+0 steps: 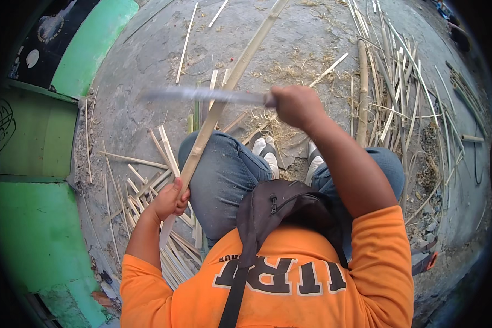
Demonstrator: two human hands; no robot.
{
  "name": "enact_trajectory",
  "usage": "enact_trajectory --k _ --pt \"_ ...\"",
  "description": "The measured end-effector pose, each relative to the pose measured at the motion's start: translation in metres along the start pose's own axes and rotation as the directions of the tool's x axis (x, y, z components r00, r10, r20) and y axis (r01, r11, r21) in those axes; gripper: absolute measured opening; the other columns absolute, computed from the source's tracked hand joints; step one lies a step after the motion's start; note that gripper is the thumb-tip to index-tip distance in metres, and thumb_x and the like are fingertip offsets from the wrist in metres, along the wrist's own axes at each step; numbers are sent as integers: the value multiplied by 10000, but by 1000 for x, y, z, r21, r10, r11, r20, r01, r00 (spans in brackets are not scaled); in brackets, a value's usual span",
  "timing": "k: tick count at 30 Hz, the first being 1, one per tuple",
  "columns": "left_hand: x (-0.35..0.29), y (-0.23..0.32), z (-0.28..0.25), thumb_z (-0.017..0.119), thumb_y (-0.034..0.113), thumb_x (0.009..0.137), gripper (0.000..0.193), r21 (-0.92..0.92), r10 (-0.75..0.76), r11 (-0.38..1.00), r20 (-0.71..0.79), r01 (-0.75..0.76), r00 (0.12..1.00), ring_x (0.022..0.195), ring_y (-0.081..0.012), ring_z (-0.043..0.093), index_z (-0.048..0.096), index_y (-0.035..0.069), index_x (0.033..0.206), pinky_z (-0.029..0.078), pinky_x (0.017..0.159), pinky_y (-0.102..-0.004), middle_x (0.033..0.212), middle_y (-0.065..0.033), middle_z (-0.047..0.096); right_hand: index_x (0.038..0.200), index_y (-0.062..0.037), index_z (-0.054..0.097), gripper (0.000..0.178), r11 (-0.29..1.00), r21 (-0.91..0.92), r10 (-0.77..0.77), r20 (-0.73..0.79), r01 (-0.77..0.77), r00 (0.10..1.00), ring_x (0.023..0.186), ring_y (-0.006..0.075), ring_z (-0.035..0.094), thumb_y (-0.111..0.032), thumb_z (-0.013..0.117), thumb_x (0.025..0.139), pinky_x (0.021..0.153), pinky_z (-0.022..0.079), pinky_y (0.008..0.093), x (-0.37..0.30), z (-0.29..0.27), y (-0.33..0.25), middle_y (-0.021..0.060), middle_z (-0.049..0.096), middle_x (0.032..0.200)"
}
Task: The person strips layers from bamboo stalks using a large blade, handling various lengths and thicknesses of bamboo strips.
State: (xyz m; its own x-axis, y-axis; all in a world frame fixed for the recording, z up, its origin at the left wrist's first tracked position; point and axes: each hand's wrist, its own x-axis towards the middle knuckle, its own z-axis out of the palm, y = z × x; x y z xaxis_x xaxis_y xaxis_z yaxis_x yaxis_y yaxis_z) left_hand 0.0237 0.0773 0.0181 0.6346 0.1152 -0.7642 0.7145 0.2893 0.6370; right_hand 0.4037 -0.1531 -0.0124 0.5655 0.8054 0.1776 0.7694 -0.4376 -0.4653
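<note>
My left hand (170, 202) is closed around the lower part of a long bamboo strip (251, 52), beside my left knee. The strip slants up and away to the right, past the top edge of the view. In my right hand (299, 106) is the handle of a long-bladed knife (240, 97). Its blade points left and crosses over the strip at knee height, smeared by motion. I cannot tell whether blade and strip touch. Thin split bamboo sticks (175, 262) lie in a pile under and beside my left forearm.
Bamboo poles and strips (388, 82) are heaped on the right. Pale shavings (298, 71) litter the concrete floor (153, 60) ahead of my feet. A green wall (33, 235) stands close on the left. An orange-and-dark tool (425, 262) lies at the lower right.
</note>
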Motion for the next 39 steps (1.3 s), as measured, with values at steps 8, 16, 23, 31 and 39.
enact_trajectory --k 8,16,23,31,39 --pt "10 0 -7 391 747 1024 679 21 -46 999 0 46 999 466 -81 252 459 101 829 223 450 -269 596 44 305 960 -158 729 127 1000 -10 -7 30 7 1000 865 381 735 -250 643 940 762 578 502 -13 -2 -2 137 747 881" --pt "11 8 -1 395 752 1020 675 72 -22 997 -31 24 999 468 -80 252 467 108 830 228 455 -266 615 41 328 1013 -193 768 228 966 47 257 -27 -255 966 908 365 736 -384 643 1009 809 572 484 1 -13 41 134 758 932" --pt "7 3 -6 392 746 1027 667 51 -33 998 -16 33 999 482 -77 261 473 111 838 227 460 -259 615 43 331 941 -150 712 161 999 10 -34 11 34 999 776 364 721 -296 650 970 708 570 491 -9 6 7 128 726 813" --pt "10 3 -6 396 763 1016 678 87 -34 995 -79 41 996 483 -69 271 488 113 845 229 463 -245 619 57 330 1105 -229 760 191 905 90 419 -28 -415 908 961 366 733 -324 613 1028 834 573 485 3 -11 76 146 762 1019" --pt "7 2 -11 398 775 1006 686 110 -33 993 -23 35 999 482 -66 271 497 115 848 224 463 -244 618 59 325 1023 -181 730 155 957 117 279 -118 -266 953 921 387 732 -305 661 960 791 576 507 -4 -12 58 160 752 959"
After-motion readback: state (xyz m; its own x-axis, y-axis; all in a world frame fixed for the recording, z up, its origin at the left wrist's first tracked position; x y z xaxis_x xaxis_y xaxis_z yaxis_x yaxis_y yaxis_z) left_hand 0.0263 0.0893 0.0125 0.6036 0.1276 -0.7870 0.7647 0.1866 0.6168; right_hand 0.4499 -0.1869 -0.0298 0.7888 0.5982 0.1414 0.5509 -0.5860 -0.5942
